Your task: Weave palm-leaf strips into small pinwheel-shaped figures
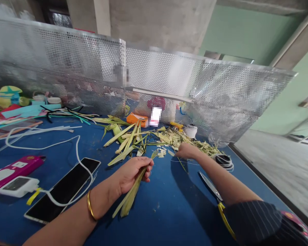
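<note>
My left hand (138,171) is closed around a bundle of pale green corn husk strips (132,198). The gathered end pokes up past the thumb, and the loose ends fan out below the palm. Farther right, my right hand (187,151) is low over the table beside the husk scraps, fingers curled; whatever they grip is hidden. A thin green strip (181,164) lies just below it. Long husk pieces (123,157) spread out beyond my left hand, and small cut bits (162,152) lie between the hands. Scissors (210,186) with yellow handles rest beside my right forearm.
A heap of shredded husk (174,136) lies before a perforated metal screen (159,68). A coil of white cord (223,161) sits at right. On the left are a black phone (64,188), a white cable (78,150) and a magenta device (17,171).
</note>
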A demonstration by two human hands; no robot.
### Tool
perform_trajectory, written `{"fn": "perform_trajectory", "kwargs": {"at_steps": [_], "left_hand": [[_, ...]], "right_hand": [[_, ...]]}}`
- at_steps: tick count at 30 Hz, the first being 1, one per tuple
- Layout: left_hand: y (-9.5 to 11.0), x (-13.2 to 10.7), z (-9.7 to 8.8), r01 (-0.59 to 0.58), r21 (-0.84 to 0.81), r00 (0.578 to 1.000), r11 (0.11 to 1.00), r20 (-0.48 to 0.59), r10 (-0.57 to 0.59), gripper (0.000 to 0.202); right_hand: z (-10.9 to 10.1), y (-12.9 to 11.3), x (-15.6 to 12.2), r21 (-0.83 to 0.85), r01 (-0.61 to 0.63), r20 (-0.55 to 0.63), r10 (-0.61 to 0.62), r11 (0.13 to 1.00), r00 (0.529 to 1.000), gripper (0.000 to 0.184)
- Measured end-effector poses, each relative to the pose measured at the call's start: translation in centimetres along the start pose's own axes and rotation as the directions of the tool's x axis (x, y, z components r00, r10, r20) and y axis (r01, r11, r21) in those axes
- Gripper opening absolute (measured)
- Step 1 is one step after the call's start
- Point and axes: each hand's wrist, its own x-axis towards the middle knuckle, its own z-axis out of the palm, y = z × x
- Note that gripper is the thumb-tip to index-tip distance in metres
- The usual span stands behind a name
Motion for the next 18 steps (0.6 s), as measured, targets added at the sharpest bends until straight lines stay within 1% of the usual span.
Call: {"fn": "perform_trajectory", "kwargs": {"at_steps": [2, 3, 5, 7, 8, 10, 11, 12, 13, 14, 16, 18], "left_hand": [[-0.2, 0.0, 0.1, 0.014, 0.014, 1.0, 1.0, 0.013, -0.014, 0.018], [-0.2, 0.0, 0.1, 0.018, 0.02, 1.0, 1.0, 0.018, -0.018, 0.018], [-0.4, 0.0, 0.1, 0.023, 0.027, 0.999, 0.999, 0.028, -0.024, 0.018], [-0.5, 0.1, -0.1, 0.023, 0.028, 0.999, 0.999, 0.032, -0.024, 0.018], [-0.5, 0.1, -0.1, 0.02, 0.03, 0.999, 0.999, 0.034, -0.021, 0.018], [-0.5, 0.2, -0.3, 0.013, 0.037, 0.999, 0.999, 0.036, -0.015, 0.018], [-0.5, 0.2, -0.3, 0.012, 0.038, 0.999, 0.999, 0.038, -0.013, 0.018], [-0.6, 0.2, -0.4, 0.011, 0.036, 0.999, 0.999, 0.04, -0.012, 0.019], [-0.6, 0.2, -0.4, 0.009, 0.033, 0.999, 0.999, 0.043, -0.011, 0.019], [-0.6, 0.2, -0.4, 0.008, 0.028, 0.999, 1.0, 0.048, -0.01, 0.02], [-0.6, 0.2, -0.4, 0.003, 0.02, 0.998, 1.0, 0.056, -0.004, 0.02], [-0.7, 0.1, -0.4, -0.003, 0.02, 0.998, 1.0, 0.055, 0.002, 0.019]], "right_hand": [[1.7, -1.2, -0.1, -0.025, 0.009, -0.013, -0.009, 1.0, 1.0, 0.017], [2.2, -1.5, 0.0, -0.028, 0.007, -0.02, -0.007, 1.0, 1.0, 0.018], [2.1, -1.7, 0.6, -0.016, -0.004, -0.05, 0.003, 1.0, 0.999, 0.018], [0.9, -1.0, 1.5, 0.013, -0.027, -0.114, 0.029, 1.0, 0.993, 0.018], [0.0, -0.4, 1.9, 0.03, -0.045, -0.168, 0.049, 0.999, 0.985, 0.023], [-1.7, 0.6, 2.4, 0.063, -0.086, -0.295, 0.1, 0.994, 0.95, 0.035], [-2.4, 0.8, 2.5, 0.078, -0.083, -0.347, 0.105, 0.993, 0.932, 0.039], [-2.7, 0.9, 2.4, 0.091, -0.056, -0.384, 0.087, 0.994, 0.919, 0.04], [-2.7, 0.6, 2.1, 0.102, -0.001, -0.403, 0.042, 0.995, 0.914, 0.041], [-2.4, 0.1, 1.6, 0.112, 0.08, -0.402, -0.028, 0.991, 0.915, 0.04], [-0.6, -1.7, 0.1, 0.141, 0.295, -0.349, -0.231, 0.945, 0.908, 0.036], [1.9, -3.8, -1.7, 0.2, 0.485, -0.264, -0.43, 0.851, 0.863, 0.029]]}}
